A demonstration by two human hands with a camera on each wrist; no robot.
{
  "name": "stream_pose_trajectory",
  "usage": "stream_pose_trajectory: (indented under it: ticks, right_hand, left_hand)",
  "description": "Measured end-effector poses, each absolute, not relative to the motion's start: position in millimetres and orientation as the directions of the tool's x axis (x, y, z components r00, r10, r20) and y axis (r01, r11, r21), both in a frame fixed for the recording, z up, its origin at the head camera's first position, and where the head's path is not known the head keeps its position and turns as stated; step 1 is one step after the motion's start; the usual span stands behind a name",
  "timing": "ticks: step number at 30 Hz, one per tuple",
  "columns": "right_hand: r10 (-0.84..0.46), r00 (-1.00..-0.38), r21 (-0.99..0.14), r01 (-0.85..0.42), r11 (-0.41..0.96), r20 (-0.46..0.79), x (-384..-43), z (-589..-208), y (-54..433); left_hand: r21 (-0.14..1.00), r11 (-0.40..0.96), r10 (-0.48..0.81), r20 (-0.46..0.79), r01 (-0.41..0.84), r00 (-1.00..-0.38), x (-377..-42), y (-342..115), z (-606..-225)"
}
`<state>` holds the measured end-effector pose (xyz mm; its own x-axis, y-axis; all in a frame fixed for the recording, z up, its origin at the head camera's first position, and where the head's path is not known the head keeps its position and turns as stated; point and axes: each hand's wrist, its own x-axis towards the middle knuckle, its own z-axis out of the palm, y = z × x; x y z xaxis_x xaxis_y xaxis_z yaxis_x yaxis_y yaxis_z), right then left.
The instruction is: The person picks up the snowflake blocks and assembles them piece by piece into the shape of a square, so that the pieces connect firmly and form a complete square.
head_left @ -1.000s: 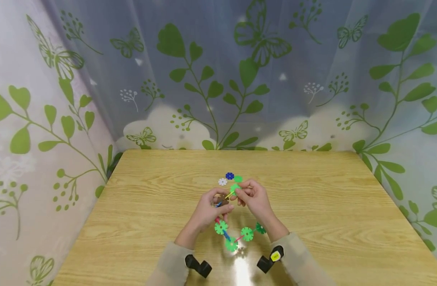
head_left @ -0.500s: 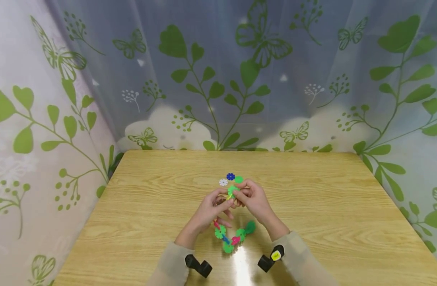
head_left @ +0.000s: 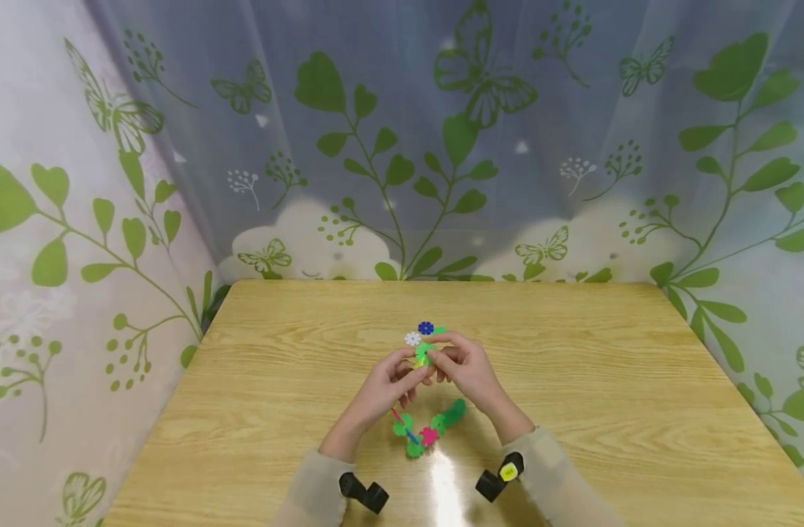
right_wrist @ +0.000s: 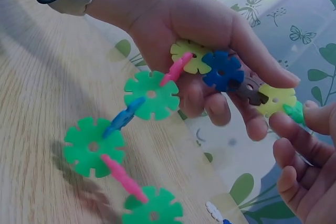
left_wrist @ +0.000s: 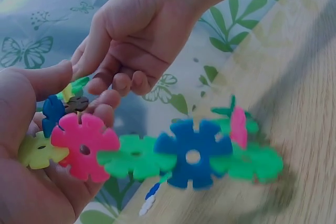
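The left hand [head_left: 383,382] pinches a yellow disc [right_wrist: 278,100] near the end of a chain of notched discs [head_left: 415,447], thumb and fingers brought together on it; the right hand [head_left: 469,367] likewise pinches the green disc [head_left: 422,353] touching it. Next along come a brown disc [right_wrist: 251,88] and a blue disc [right_wrist: 222,72] by the left fingers, then the chain trails on, mostly green and pink, toward the table's near side; whether it touches the wood cannot be told. Past the hands, toward the far edge of the table [head_left: 276,380], lie a white disc [head_left: 412,339], a dark blue disc [head_left: 426,328] and a partly hidden green piece [head_left: 440,330]. A leaf-patterned curtain [head_left: 533,146] hangs beyond that edge.
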<state>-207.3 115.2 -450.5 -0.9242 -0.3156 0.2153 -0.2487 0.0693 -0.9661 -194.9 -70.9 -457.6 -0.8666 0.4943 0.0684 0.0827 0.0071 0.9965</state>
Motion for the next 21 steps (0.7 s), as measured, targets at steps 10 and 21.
stream_pose_trajectory:
  ticks: [10, 21]
  right_hand:
    - [-0.275, -0.944, -0.967, -0.221, 0.127, 0.18, -220, -458, 131]
    - [-0.16, -0.984, -0.94, -0.131, 0.315, 0.084, -272, -506, 152]
  left_hand:
    - [0.993, -0.083, 0.408, 0.106, 0.079, -0.907, -194, -82, -461]
    - [0.99, -0.122, 0.346, 0.112, 0.074, -0.932, -197, -93, -462]
